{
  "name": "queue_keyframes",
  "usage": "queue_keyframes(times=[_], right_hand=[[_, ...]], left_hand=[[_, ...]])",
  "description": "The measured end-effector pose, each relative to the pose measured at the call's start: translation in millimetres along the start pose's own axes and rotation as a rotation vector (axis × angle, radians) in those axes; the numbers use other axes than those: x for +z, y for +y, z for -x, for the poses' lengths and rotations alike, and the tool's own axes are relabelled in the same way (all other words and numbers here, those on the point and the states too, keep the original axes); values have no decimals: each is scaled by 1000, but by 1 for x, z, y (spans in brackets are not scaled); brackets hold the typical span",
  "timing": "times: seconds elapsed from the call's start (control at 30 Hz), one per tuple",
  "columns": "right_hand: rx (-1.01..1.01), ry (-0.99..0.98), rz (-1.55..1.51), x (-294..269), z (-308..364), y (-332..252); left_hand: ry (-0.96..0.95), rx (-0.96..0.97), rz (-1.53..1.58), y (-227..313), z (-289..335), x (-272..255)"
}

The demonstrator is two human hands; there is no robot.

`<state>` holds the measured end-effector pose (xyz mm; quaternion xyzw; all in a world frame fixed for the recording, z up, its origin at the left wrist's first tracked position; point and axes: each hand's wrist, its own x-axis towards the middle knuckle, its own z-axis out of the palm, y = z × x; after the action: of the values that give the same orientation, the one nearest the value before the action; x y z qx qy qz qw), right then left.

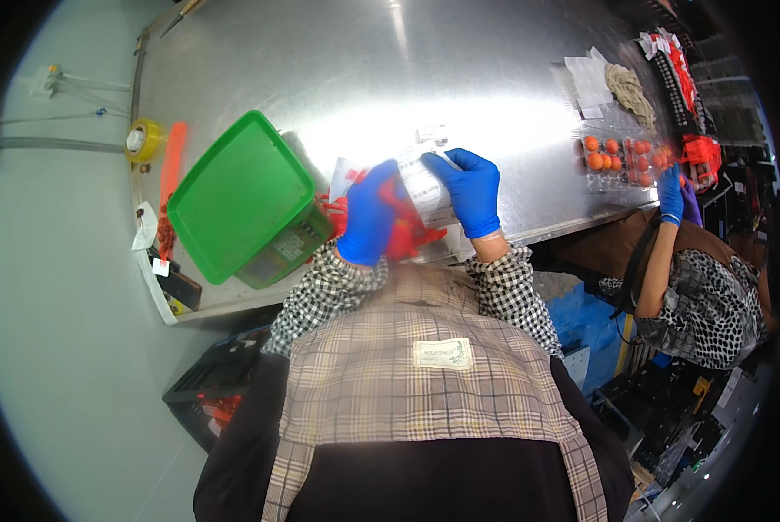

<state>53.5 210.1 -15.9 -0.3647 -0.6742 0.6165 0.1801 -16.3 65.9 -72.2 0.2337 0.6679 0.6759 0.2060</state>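
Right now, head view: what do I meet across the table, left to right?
Yellow tape roll, green tub, left hand, printed white slip, right hand, clear packs of orange-red round items, co-worker's hand.

A stainless-steel tabletop (338,70) anchors what appears to be a produce-packing workroom, where round orange-red fruit (595,161) sits in clear plastic trays (605,179) before a co-worker (703,304) in a blue glove (671,193). A roll of yellow packing tape (153,139), a printed white label (421,187), a plaid apron (390,391) and a black plastic crate (220,370) point to the same trade.
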Motion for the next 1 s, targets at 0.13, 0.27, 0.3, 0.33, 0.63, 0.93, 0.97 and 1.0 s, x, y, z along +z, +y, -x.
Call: queue_keyframes(times=[0.13, 0.27, 0.3, 0.33, 0.63, 0.93, 0.97, 1.0], right_hand=[[-43, 13, 145, 4, -1, 8], [13, -162, 187, -7, 4, 2], [86, -252, 116, -17, 5, -2], [148, -305, -84, -26, 8, -6], [89, -333, 28, -32, -11, -19], [66, -441, -52, -33, -6, -39], [18, -428, -11, -24, -5, -38], [43, -410, -51, -19, -8, -34]], left_hand=[[85, -579, 619, 49, -11, 5], [5, -13, -102, -11, -9, -11], [73, -149, 168, -11, -11, -10], [114, -254, 345, -6, -11, -11], [-88, -447, 884, 14, -15, -4], [-163, -361, 1007, -9, -13, -8], [-160, -431, 1107, -7, -8, -6], [-139, -452, 1035, -4, -11, -4]])
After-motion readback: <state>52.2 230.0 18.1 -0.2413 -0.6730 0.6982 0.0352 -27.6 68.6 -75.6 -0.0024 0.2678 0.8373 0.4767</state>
